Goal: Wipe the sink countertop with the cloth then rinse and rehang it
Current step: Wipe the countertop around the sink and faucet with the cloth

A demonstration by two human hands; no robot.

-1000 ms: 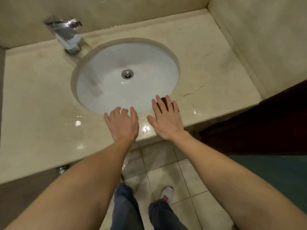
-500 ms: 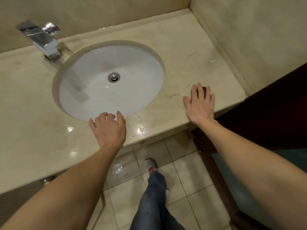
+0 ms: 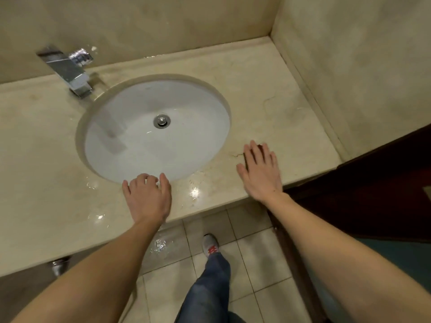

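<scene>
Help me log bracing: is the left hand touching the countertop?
Touching. The head view shows the left hand resting palm-down on the countertop.

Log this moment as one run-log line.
phase: wipe | right hand: flat on dark cloth, right of sink | left hand: resting at sink's front rim | faucet: off | countertop: wet near front edge

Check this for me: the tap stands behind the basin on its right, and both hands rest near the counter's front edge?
No: the head view shows the tap behind the basin on its left. The left hand and right hand do rest near the front edge of the counter.
</scene>
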